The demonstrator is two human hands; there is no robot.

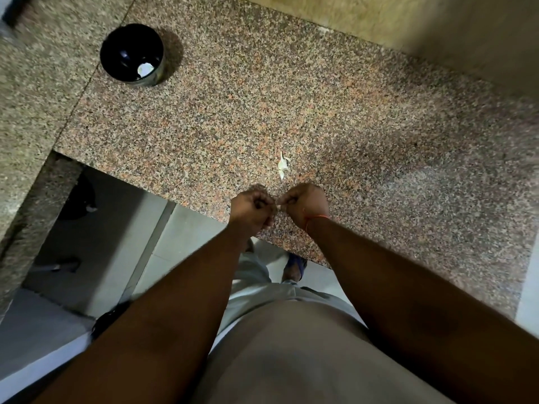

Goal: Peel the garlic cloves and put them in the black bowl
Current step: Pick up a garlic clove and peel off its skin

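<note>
No text, label, brand, number or sign could be read on anything in the head view at this moment.

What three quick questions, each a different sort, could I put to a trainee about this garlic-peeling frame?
1. True or false: the black bowl already holds something pale.
2. Multiple choice: where does the scrap of garlic skin lie? A) inside the bowl B) on the granite counter just beyond the hands C) on the floor
3. Fill in: the left hand and right hand meet with fingers curled over the counter's near ____.

Key
1. True: a pale piece sits on its bottom.
2. B.
3. Edge. What they pinch between them is too small to make out.
</note>
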